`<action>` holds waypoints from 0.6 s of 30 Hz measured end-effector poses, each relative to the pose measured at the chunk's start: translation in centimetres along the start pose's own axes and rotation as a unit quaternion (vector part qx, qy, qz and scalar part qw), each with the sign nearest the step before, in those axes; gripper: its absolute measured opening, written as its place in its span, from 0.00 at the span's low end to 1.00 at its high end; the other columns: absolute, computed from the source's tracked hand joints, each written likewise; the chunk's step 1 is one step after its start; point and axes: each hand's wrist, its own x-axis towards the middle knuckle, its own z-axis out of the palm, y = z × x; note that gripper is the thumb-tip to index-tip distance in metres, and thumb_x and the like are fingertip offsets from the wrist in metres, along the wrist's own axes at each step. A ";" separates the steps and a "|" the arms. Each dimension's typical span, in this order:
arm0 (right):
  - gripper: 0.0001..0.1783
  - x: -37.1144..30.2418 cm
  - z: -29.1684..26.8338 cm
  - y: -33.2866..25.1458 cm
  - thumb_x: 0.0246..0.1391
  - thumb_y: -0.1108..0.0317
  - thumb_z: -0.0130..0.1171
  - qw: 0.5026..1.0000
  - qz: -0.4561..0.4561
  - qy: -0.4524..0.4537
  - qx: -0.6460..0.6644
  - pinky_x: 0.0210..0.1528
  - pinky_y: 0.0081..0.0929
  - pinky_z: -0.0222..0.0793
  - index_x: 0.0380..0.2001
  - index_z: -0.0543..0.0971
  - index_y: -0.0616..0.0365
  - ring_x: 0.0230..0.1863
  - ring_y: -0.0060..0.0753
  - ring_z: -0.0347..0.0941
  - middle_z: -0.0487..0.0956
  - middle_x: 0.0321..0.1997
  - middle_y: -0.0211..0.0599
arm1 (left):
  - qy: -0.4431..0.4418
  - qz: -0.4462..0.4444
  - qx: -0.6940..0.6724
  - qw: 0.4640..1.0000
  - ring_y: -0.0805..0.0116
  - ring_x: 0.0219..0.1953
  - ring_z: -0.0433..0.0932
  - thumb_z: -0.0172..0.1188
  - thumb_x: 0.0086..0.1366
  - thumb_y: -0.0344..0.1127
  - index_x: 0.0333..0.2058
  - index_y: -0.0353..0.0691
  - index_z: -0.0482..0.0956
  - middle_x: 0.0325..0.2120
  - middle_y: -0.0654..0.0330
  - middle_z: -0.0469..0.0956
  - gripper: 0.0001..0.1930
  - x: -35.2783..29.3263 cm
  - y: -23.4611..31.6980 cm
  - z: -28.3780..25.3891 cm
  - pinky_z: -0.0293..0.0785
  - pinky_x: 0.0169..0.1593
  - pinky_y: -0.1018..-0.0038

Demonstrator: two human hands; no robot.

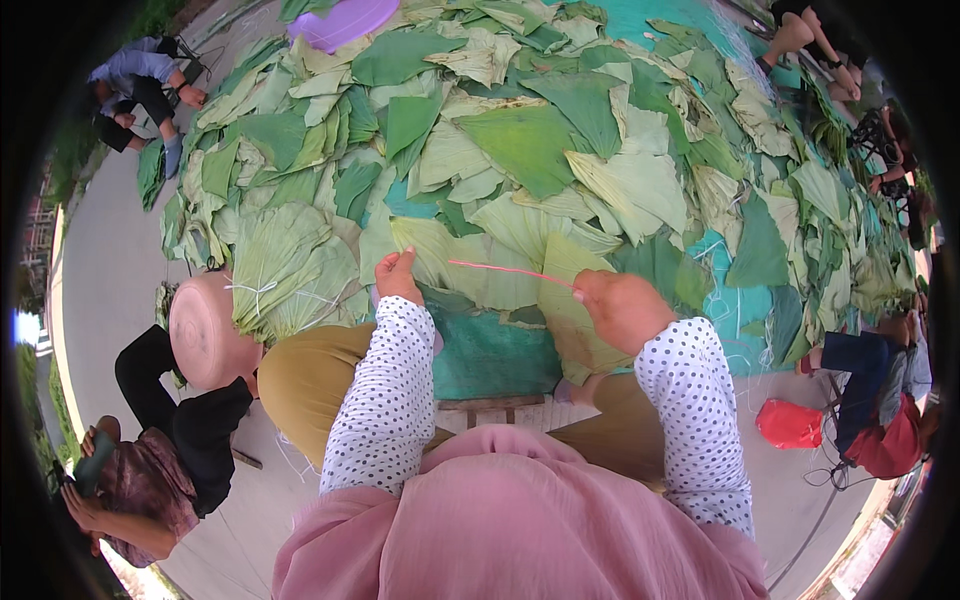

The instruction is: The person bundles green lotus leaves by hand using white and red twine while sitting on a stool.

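Observation:
My right hand (622,308) is closed on one end of a thin pink-red string (510,269). The string stretches nearly straight toward my left, over the leaves, and its visible far end stops short of my other hand. My left hand (398,278) is raised with thumb and fingers pinched together; what they hold, if anything, is too small to make out. A long pale green leaf (572,335) hangs down beside and below my right hand. Under both hands spreads a big heap of flat green leaves (520,145), some fresh and some faded.
A tied leaf bundle (290,270) lies by a pink tub (205,330) on my left. Teal sheeting (495,355) shows beneath the heap. A purple basin (345,22) sits at the far side. Other people sit around; a red bag (790,424) is at right.

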 end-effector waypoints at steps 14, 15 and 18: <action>0.08 -0.3 -1.1 -0.3 0.59 0.66 0.50 0.995 -0.019 0.088 -0.045 0.33 0.50 0.68 0.34 0.75 0.60 0.30 0.58 0.74 0.77 0.27 0.52 | -0.295 0.067 -0.077 0.950 0.70 0.46 0.73 0.52 0.62 0.21 0.49 0.35 0.69 0.45 0.58 0.75 0.16 -14.6 10.5 4.1 0.67 0.54 0.73; 0.08 -0.2 -1.2 -0.2 0.59 0.66 0.50 0.994 -0.018 0.095 -0.045 0.33 0.50 0.68 0.34 0.75 0.60 0.30 0.58 0.74 0.77 0.27 0.52 | -0.303 0.075 -0.065 0.948 0.70 0.46 0.73 0.52 0.62 0.21 0.50 0.34 0.69 0.45 0.58 0.75 0.16 -14.9 10.7 4.2 0.67 0.54 0.73; 0.08 0.4 -1.7 -0.3 0.52 0.73 0.51 0.998 0.030 0.025 -0.050 0.37 0.48 0.69 0.36 0.76 0.60 0.36 0.57 0.75 0.79 0.32 0.52 | -0.313 0.082 -0.059 0.944 0.71 0.46 0.73 0.52 0.62 0.21 0.50 0.34 0.69 0.45 0.59 0.75 0.16 -15.5 11.0 4.7 0.67 0.54 0.74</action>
